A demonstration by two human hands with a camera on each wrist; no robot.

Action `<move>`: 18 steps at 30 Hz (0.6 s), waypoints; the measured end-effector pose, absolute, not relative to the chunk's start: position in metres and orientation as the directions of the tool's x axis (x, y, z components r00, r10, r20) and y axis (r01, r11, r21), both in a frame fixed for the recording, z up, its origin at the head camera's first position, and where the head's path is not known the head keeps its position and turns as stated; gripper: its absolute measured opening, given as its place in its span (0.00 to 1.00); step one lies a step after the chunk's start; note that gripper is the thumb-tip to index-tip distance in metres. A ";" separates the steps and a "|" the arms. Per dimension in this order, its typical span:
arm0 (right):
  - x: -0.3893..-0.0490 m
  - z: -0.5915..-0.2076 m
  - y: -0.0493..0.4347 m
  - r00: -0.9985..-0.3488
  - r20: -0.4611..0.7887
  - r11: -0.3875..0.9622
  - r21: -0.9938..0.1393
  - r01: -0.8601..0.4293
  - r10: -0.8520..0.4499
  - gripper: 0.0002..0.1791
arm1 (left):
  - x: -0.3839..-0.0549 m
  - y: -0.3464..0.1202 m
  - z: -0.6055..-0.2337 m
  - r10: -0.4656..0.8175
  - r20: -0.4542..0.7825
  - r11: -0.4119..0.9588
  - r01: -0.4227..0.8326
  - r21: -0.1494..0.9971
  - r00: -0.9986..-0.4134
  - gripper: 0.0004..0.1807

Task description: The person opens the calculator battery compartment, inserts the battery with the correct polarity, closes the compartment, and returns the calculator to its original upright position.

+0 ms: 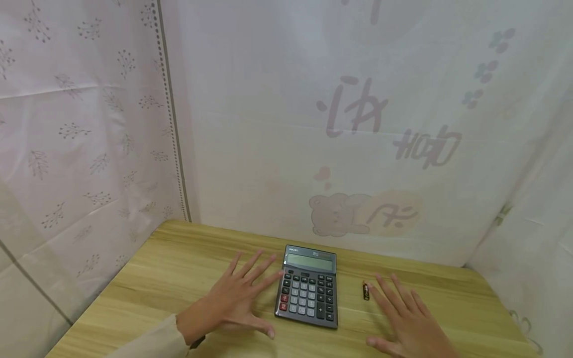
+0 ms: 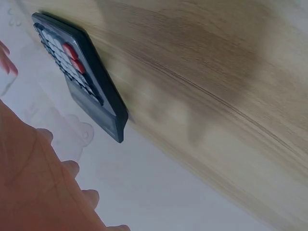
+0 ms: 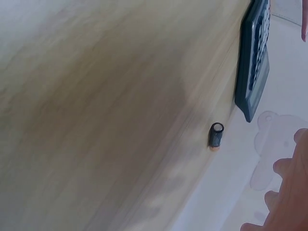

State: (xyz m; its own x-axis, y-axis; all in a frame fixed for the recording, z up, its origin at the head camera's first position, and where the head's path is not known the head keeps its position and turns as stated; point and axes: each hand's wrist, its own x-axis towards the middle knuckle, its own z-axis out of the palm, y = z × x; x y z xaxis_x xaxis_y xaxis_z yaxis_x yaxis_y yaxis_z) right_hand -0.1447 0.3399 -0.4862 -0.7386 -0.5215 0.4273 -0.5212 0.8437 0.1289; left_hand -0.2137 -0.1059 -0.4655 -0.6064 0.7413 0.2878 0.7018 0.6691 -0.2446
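A dark grey desk calculator [image 1: 306,288] with grey, black and red keys lies on the wooden table, its display toward the back. To its left my left hand [image 1: 239,293] is spread with fingers straight, the index fingertip by the calculator's left edge. On the calculator's right lies a small black battery [image 1: 366,291] with a copper-coloured end. My right hand [image 1: 405,318] hovers just right of the battery, fingers spread and holding nothing. The left wrist view shows the calculator [image 2: 79,72] beyond the palm; in the right wrist view the battery [image 3: 216,136] lies apart from the fingers.
The light wooden table [image 1: 147,278] has rounded back corners. Pale curtains stand around it: a leaf-patterned one [image 1: 89,124] on the left, and one with a bear print [image 1: 333,214] at the back.
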 end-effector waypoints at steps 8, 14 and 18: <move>-0.143 -0.489 0.350 -0.749 0.430 0.855 0.129 -0.502 -0.505 0.67 | -0.215 -0.110 -0.467 0.726 0.287 0.683 0.706 -0.189 -0.625 0.72; -0.146 -0.493 0.356 -0.759 0.431 0.863 0.109 -0.493 -0.488 0.65 | -0.218 -0.110 -0.464 0.697 0.176 0.696 0.715 0.066 -0.695 0.73; -0.147 -0.494 0.356 -0.789 0.421 0.880 0.052 -0.471 -0.448 0.63 | -0.219 -0.107 -0.462 0.654 0.091 0.683 0.638 0.357 -0.751 0.70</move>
